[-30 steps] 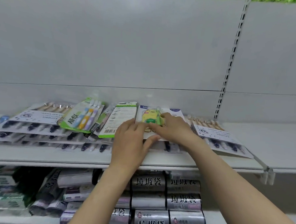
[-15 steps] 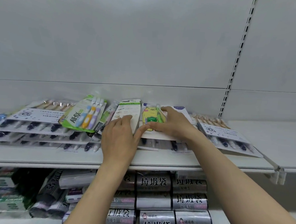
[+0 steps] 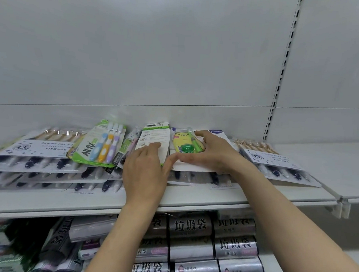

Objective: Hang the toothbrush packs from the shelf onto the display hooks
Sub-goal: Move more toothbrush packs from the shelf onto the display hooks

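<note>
White shop shelving fills the view: a bare back panel (image 3: 137,50) with a slotted upright (image 3: 282,68) at the right, and no display hooks in sight. Below it runs the shelf (image 3: 192,199), strewn with flat toothbrush packs, their long axes mostly running front to back; under the shelf lie rolls of bin bags (image 3: 190,226).

Widest are the multi-brush cards at the left (image 3: 34,149) and right (image 3: 273,161). On top sit the green All-fix pack (image 3: 99,146), a white card with a green header (image 3: 153,138), and the yellow cartoon pack (image 3: 186,144).

The right hand (image 3: 211,152) is the nearer one to the yellow pack: its fingers (image 3: 201,134) curl over the pack's far right edge and the thumb lies along its near edge, so the pack sits within that grip, still flat on the pile. The left hand (image 3: 145,171) lies flat, fingers straight and together on the white card, its thumb spread toward the yellow pack. I judge that lifting should start from the near edge, toward the person.
</note>
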Available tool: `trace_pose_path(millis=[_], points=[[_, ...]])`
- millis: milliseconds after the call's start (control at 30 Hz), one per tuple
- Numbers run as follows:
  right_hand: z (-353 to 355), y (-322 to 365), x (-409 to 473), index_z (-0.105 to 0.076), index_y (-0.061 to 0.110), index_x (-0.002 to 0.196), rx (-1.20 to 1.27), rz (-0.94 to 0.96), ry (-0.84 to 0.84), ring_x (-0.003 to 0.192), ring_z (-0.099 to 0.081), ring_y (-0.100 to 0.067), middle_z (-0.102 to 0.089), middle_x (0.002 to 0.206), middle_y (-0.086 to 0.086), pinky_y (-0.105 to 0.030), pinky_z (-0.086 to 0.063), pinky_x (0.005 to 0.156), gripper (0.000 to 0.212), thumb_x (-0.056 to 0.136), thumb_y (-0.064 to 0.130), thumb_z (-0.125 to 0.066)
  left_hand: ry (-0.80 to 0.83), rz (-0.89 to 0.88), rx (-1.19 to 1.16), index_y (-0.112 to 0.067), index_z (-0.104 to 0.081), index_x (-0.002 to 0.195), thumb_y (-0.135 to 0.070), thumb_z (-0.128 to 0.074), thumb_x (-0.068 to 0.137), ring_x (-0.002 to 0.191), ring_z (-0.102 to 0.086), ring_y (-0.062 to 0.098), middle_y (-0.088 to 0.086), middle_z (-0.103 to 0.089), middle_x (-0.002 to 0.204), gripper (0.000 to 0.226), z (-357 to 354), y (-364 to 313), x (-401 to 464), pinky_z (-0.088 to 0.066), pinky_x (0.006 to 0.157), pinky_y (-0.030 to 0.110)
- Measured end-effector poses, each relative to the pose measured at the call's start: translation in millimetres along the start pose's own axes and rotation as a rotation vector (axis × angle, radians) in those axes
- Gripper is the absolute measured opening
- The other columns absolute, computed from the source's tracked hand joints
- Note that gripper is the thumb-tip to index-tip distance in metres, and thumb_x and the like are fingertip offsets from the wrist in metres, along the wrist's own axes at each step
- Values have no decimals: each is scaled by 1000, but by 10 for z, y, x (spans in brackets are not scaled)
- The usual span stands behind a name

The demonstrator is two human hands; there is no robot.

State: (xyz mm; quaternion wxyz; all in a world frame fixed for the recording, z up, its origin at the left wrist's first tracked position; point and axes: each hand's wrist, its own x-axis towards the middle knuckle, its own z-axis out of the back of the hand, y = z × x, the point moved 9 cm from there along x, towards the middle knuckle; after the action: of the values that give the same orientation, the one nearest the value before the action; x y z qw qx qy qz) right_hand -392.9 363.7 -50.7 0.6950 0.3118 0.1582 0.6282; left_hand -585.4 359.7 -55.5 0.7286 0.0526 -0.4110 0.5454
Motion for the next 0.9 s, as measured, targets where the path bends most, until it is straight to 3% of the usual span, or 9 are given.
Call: trace_pose_path(millis=[200, 333, 400, 567, 733, 900], points=[[49, -70, -45, -32, 39, 152, -7, -46, 41, 123, -50, -15, -47, 149, 6, -29, -41, 92, 84, 79, 48, -74, -50, -43, -30, -15, -68, 116, -76, -34, 88, 109, -63, 26, 4, -73, 108, 75, 15, 6, -5, -45, 91, 38], [35, -54, -32, -28, 26, 155, -199, -114, -54, 139, -43, -26, -43, 155, -2, -38, -41, 106, 99, 77, 73, -66, -45, -46, -43, -16, -67, 117, -71, -43, 89, 112, -62, 25, 3, -73, 110, 66, -11, 26, 1, -42, 94, 37], [13, -31, -36, -27, 23, 155, -238, -118, -65, 139, -43, -27, -45, 154, -4, -39, -41, 108, 100, 78, 72, -66, -42, -52, -40, -15, -67, 117, -71, -43, 89, 114, -61, 24, 3, -72, 110, 67, -16, 22, 2, -41, 96, 36], [155, 16, -107, -24, 25, 156, -102, -88, -113, 138, -41, -25, -39, 153, -6, -35, -40, 105, 101, 76, 46, -80, -43, -51, -39, -15, -68, 115, -72, -41, 86, 115, -60, 25, 5, -73, 109, 70, -1, 11, 4, -39, 99, 37], [279, -27, -166, -25, 25, 155, 78, -41, -272, 124, -51, -23, -38, 143, -7, -35, -46, 103, 113, 64, 42, -90, -74, -45, -42, -12, -70, 110, -65, -52, 86, 112, -62, 27, 6, -74, 103, 61, 38, -7, -13, -43, 95, 38], [301, -180, -201, -34, 18, 153, 459, -55, -147, 108, -63, -14, -59, 133, 1, -21, -49, 81, 112, 61, 38, -95, -69, -113, -13, -8, -69, 90, -53, -58, 87, 78, -65, 29, 7, -69, 79, 47, -6, -90, -26, -50, 70, 40]])
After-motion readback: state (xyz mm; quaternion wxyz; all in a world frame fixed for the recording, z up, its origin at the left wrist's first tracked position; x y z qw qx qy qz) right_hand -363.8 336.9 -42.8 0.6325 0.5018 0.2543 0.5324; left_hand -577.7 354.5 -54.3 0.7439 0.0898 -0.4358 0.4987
